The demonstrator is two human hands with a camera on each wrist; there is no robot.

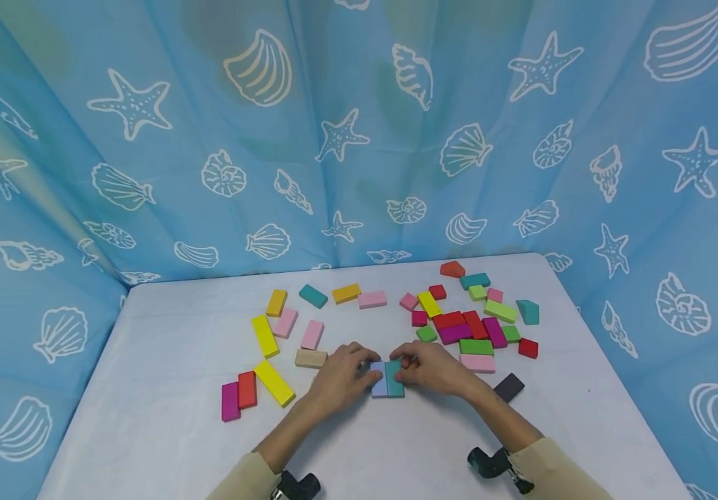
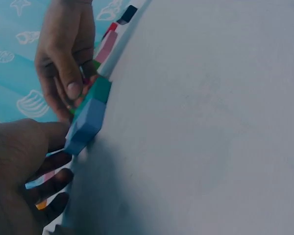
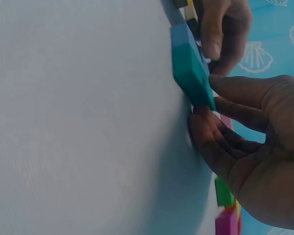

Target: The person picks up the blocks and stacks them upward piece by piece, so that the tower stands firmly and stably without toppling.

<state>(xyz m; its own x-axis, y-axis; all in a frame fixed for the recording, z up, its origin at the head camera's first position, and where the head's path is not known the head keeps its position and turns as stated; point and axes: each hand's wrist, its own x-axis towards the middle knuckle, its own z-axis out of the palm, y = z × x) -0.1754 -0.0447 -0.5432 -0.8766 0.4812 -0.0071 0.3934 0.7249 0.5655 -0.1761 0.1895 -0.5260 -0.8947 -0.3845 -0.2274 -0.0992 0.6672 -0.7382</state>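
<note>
Two rectangular blocks, one light blue (image 1: 379, 387) and one teal (image 1: 396, 389), lie side by side with their long sides together on the white table, between the hands. My left hand (image 1: 341, 378) holds the light blue block on its left, thumb and index finger at its side and far end. From the right, my right hand (image 1: 434, 369) pinches the teal block, its thumb near the top face. In the right wrist view, the right fingertips (image 3: 202, 115) sit at the edge of the teal block (image 3: 188, 71). The left wrist view shows the light blue block (image 2: 89, 120) nearest the left thumb.
A wooden block (image 1: 310, 358) lies just beyond the left hand, with yellow (image 1: 274, 383), red (image 1: 247, 389) and magenta (image 1: 230, 401) blocks further left. Many coloured blocks cluster beyond the right hand, including a pink one (image 1: 477, 363). A black block (image 1: 510, 387) lies by the right forearm.
</note>
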